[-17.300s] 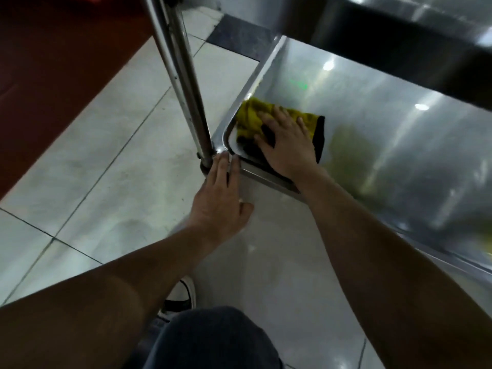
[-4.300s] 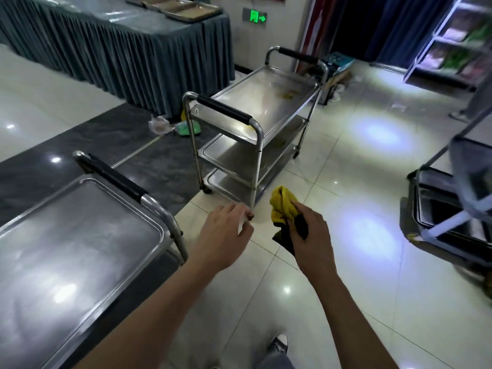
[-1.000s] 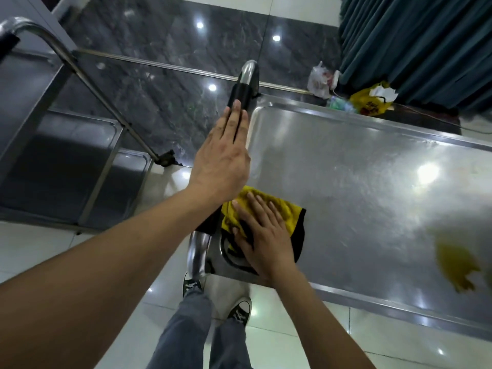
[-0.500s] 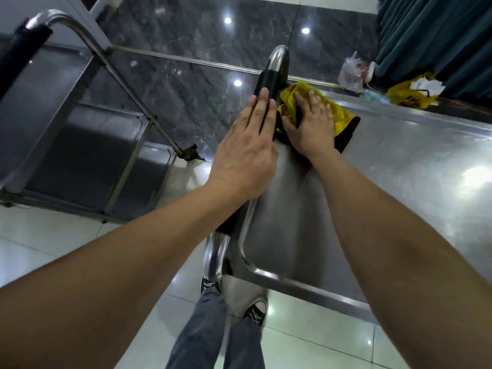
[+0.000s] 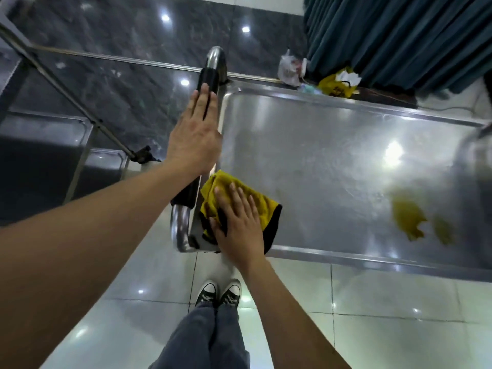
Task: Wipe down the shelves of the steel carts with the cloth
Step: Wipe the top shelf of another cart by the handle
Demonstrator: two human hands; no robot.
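The steel cart's top shelf [image 5: 332, 155] fills the middle and right of the view. A yellow and black cloth [image 5: 259, 206] lies on its near left corner. My right hand [image 5: 239, 225] presses flat on the cloth with straight fingers. My left hand [image 5: 195, 134] rests flat with straight fingers on the black-padded cart handle [image 5: 209, 75] along the shelf's left end. A yellow-brown stain [image 5: 410, 217] sits on the shelf at the right.
A second steel cart [image 5: 53, 145] stands to the left on the dark marble floor. Plastic bags and litter [image 5: 319, 75] lie beyond the shelf beside a teal table skirt [image 5: 399, 35]. My legs and sneakers [image 5: 218, 291] stand on pale tiles below the shelf's near edge.
My right hand has slid the cloth from the far left corner of the shelf back to the near left corner. My left hand stays on the handle.
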